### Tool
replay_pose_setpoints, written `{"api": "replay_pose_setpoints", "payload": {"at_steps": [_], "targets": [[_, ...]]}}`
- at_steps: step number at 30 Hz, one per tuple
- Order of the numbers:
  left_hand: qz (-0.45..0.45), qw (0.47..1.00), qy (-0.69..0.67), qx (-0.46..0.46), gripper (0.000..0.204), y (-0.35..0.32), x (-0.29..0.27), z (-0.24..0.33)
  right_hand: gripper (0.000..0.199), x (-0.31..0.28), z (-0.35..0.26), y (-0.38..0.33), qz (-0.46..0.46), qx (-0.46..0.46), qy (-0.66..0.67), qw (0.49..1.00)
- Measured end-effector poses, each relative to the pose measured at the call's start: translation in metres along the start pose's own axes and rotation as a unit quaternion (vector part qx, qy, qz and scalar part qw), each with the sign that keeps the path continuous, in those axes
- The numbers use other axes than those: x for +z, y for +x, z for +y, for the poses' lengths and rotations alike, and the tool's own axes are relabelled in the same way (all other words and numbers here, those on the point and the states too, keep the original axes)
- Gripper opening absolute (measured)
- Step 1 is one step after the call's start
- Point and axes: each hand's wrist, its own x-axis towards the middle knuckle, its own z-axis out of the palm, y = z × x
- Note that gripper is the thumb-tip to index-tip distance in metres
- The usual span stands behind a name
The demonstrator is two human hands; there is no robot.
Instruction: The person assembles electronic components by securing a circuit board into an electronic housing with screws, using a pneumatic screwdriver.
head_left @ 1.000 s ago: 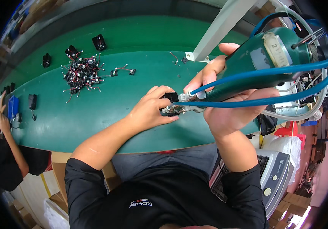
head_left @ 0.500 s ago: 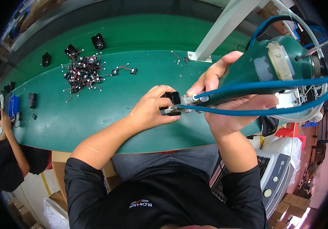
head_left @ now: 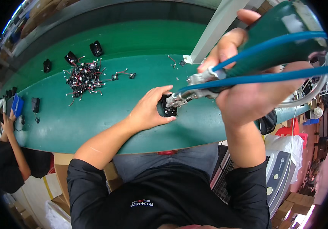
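Observation:
On the green bench, my left hand [head_left: 148,108] curls around the left side of a small black plastic housing [head_left: 170,112], thumb at its near end and fingers at its far end. My right hand [head_left: 244,99] grips a green power screwdriver [head_left: 274,44], fingers wrapped around its body. The tool's metal nose [head_left: 188,95] slants down to the left, its tip at the housing; whether it touches a screw cannot be made out. Two blue hoses [head_left: 263,78] run along the tool and partly cover my right hand.
A pile of small black parts with red and black wires [head_left: 84,78] lies to the left. Black housings [head_left: 96,48] stand behind it. A white metal post [head_left: 213,34] rises at the back. At far left, a co-worker's hands [head_left: 8,124] work near a blue bin [head_left: 17,105].
My right hand and the screwdriver have risen toward the upper right, tilting the tool more steeply. My left fingers have shifted off the housing's top to its side, exposing its inside.

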Motion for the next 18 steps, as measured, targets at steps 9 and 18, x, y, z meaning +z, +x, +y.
{"api": "replay_pose_setpoints", "payload": {"at_steps": [9,18], "targets": [[-0.030,0.998,-0.046,-0.024,0.066,0.000,0.001,-0.009,0.114,-0.006,0.037,-0.039,0.001,0.154,-0.105,0.983],[0.008,0.999,-0.048,0.016,0.065,0.003,0.001,-0.003,0.113,0.000,0.039,-0.047,0.022,0.171,-0.064,0.983]]}}
